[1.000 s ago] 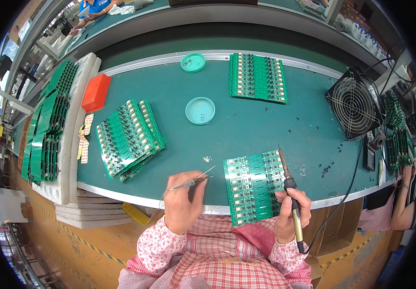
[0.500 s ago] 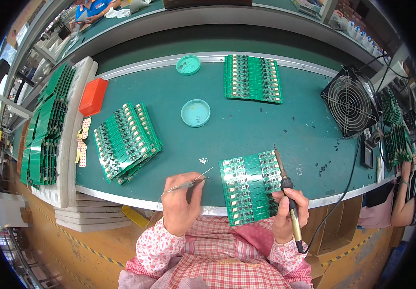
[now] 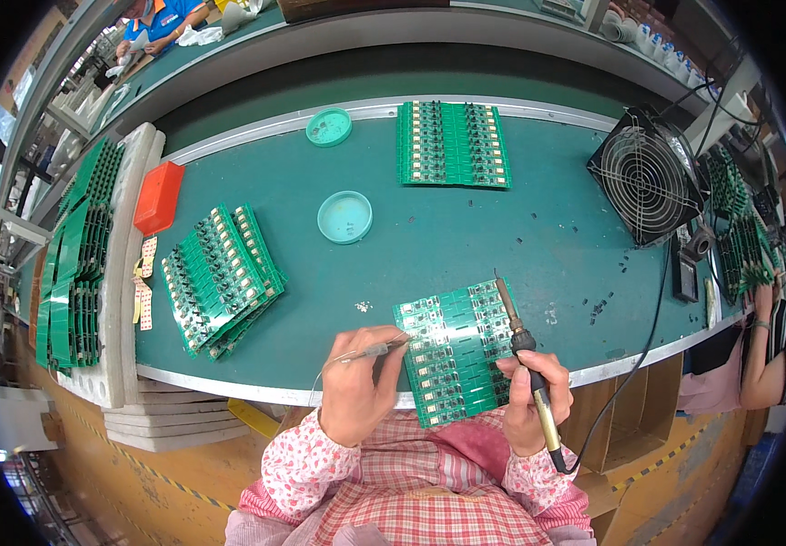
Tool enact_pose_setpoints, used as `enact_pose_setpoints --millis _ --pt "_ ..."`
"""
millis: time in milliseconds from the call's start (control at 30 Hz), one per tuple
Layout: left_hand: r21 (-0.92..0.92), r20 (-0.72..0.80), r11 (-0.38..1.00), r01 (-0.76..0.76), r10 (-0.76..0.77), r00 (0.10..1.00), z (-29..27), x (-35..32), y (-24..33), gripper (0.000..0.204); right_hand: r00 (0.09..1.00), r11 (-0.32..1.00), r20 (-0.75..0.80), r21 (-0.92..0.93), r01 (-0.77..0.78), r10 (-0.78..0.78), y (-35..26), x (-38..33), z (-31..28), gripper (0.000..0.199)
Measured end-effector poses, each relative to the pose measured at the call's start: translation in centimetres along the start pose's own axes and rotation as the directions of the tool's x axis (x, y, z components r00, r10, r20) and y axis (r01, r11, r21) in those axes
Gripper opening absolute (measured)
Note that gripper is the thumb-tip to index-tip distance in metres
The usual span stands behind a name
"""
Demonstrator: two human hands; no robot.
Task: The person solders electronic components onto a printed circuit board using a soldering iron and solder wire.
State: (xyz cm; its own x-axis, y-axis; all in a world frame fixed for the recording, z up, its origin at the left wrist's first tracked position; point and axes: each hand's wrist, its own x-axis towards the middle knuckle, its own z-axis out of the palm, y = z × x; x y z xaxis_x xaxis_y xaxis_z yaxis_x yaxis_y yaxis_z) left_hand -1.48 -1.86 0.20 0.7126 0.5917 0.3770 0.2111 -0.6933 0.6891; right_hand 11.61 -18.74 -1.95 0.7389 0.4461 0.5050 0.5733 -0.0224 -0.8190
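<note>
A green circuit board panel (image 3: 452, 350) with rows of small parts lies tilted at the bench's front edge. In my right hand (image 3: 536, 398) is a soldering iron (image 3: 524, 342), gripped around its dark and gold handle. Its tip reaches over the panel's far right corner; I cannot tell whether it touches. My left hand (image 3: 358, 387) pinches solder wire in a short grey sleeve (image 3: 365, 352), the wire's front end at the panel's left edge. The wire's tail trails back past the wrist. Left of the panel lies a small heap of pale parts (image 3: 363, 307).
Stacked panels (image 3: 222, 280) lie at left, another panel stack (image 3: 454, 144) at the back. Two turquoise dishes (image 3: 344, 217) (image 3: 329, 126), a red box (image 3: 158, 197) and a black fan (image 3: 645, 179) stand around. Black bits (image 3: 599, 308) are scattered at right. The iron's cord (image 3: 634, 387) runs right. Other people sit nearby.
My left hand has moved right with the solder wire, up to the panel's left edge. The iron keeps its place over the far right corner. The whole view has shifted slightly.
</note>
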Motion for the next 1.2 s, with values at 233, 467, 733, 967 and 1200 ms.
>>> enact_pose_setpoints --millis 233,467,733,967,1200 --pt "0.021 0.000 1.000 -0.018 0.018 1.000 0.1 0.1 0.1 0.019 1.000 1.000 0.005 -0.005 0.005 -0.005 0.1 0.0 0.0 0.019" --pt "0.034 0.000 0.999 -0.032 0.033 0.999 0.1 0.1 0.1 0.019 1.000 1.000 0.008 -0.009 0.011 -0.011 -0.1 0.1 0.0 0.020" --pt "0.024 0.001 0.999 -0.036 0.036 0.999 0.1 0.2 0.0 0.020 1.000 1.000 0.022 0.009 0.019 -0.019 -0.5 0.3 -0.3 0.017" --pt "0.027 0.006 0.999 -0.040 0.040 0.999 0.0 0.2 0.1 0.019 0.995 0.965 0.092 0.257 -0.060 0.037 -1.7 0.0 -1.0 0.019" --pt "0.024 0.005 0.999 -0.035 0.035 0.999 0.1 0.1 -0.1 0.020 0.991 0.962 0.137 0.272 -0.038 0.001 -2.3 0.3 0.0 0.031"
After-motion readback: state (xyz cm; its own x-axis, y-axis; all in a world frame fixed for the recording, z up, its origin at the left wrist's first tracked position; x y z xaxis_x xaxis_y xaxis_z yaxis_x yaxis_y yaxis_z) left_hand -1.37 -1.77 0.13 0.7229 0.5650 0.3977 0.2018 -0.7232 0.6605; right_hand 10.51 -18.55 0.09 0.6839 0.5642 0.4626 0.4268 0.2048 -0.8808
